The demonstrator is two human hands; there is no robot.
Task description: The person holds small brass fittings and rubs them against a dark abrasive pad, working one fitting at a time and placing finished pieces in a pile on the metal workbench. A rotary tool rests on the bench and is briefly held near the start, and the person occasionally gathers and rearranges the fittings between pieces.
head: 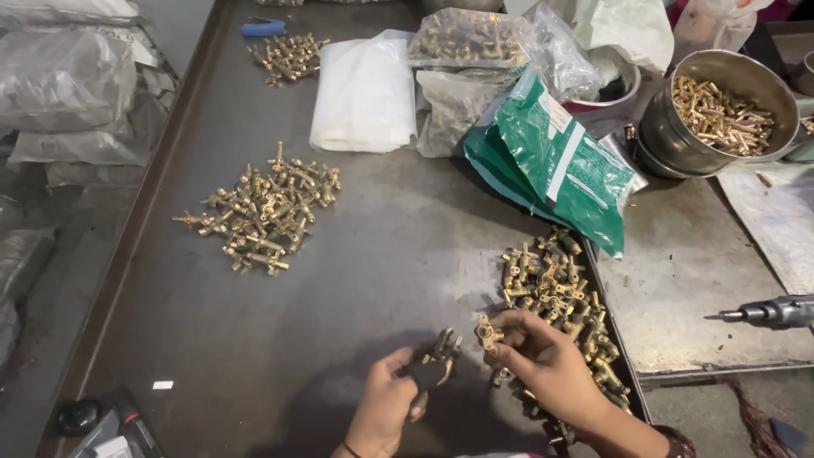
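Head view: left hand (pixel 392 399) pinches a dark pair of pliers (pixel 432 363), right hand (pixel 543 360) clamps one brass fitting (pixel 486 332). One pile of fittings (pixel 264 208) sits sorted at left; the heap (pixel 555 288) by the right hand looks untouched.

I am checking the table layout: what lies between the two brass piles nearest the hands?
Only bare dark table between the left brass pile and right pile, head view.
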